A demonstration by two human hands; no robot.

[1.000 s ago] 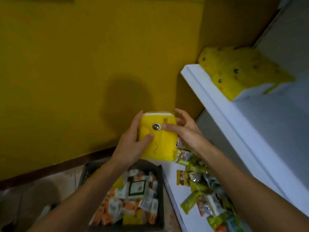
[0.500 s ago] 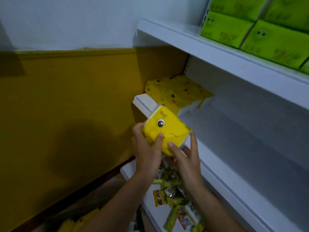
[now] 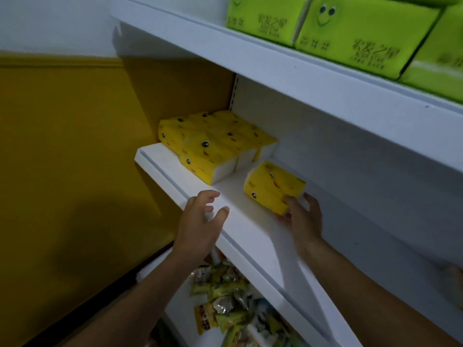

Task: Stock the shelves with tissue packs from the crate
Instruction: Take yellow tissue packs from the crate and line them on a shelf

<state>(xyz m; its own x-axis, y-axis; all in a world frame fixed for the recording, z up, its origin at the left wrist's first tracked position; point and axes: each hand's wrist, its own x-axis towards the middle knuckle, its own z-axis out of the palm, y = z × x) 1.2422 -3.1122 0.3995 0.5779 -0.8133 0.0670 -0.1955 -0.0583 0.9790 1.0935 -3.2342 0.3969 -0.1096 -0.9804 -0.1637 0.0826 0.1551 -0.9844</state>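
Note:
A yellow tissue pack (image 3: 271,186) with a cartoon face lies on the white middle shelf (image 3: 240,221). My right hand (image 3: 302,217) grips its near end, thumb on top and fingers at its right side. My left hand (image 3: 201,222) hovers at the shelf's front edge with fingers spread, holding nothing. A stack of several yellow tissue packs (image 3: 213,144) sits at the shelf's far left end, apart from the held pack. The crate is out of view.
Green tissue packs (image 3: 350,28) line the upper shelf (image 3: 288,71). Snack packets (image 3: 225,296) fill the lower shelf under my arms. A yellow wall (image 3: 75,159) stands to the left. The middle shelf is bare to the right of the held pack.
The pack went from in front of the shelf edge onto the middle shelf. My left hand let go of it and opened; my right hand keeps hold. The view tilted up.

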